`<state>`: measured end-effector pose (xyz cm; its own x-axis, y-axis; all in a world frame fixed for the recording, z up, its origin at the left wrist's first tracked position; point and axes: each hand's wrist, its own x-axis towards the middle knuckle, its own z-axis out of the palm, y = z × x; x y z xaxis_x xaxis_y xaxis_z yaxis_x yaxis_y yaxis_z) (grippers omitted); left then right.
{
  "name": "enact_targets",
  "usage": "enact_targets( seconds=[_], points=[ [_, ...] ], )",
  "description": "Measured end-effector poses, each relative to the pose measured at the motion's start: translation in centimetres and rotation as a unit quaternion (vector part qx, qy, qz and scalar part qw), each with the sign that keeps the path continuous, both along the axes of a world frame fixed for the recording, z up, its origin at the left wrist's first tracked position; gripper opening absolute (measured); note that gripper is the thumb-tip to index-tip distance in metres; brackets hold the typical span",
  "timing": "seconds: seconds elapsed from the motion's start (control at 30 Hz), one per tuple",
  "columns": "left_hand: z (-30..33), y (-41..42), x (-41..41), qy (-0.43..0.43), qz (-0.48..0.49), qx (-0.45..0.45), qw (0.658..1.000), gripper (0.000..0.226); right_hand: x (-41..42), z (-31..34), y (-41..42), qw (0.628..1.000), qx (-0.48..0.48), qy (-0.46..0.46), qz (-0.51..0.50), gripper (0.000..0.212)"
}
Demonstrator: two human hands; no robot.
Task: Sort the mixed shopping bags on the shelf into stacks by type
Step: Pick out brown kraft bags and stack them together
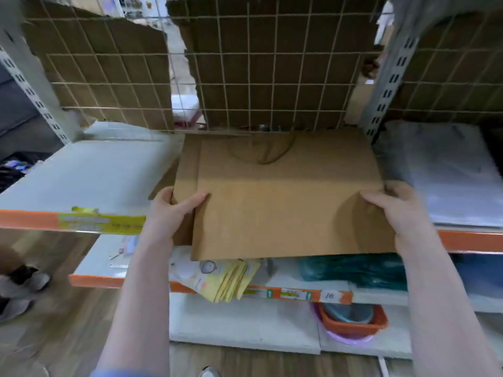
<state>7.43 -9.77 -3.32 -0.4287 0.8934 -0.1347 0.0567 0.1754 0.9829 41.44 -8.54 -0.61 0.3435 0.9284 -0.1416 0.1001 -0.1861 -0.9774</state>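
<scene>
A flat stack of brown paper shopping bags lies on the white shelf, its front edge hanging past the shelf's orange lip. Twine handles show near the stack's far end. My left hand grips the stack's left front corner, thumb on top. My right hand grips the right front corner, fingers curled over the edge. To the right lies a pile of clear plastic bags.
A wire grid backed with cardboard closes the back of the shelf. Slotted metal uprights stand on both sides. On the lower shelf lie yellow packets and a green bundle. Bowls sit on the bottom shelf.
</scene>
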Motion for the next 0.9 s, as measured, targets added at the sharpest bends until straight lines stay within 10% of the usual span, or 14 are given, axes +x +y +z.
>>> enact_targets(
  seconds=[0.9],
  points=[
    [2.7,5.0,44.8,0.001,-0.186,0.002,0.983,0.101,42.0,-0.7,-6.6,0.982,-0.034,0.005,-0.188,0.032]
  ],
)
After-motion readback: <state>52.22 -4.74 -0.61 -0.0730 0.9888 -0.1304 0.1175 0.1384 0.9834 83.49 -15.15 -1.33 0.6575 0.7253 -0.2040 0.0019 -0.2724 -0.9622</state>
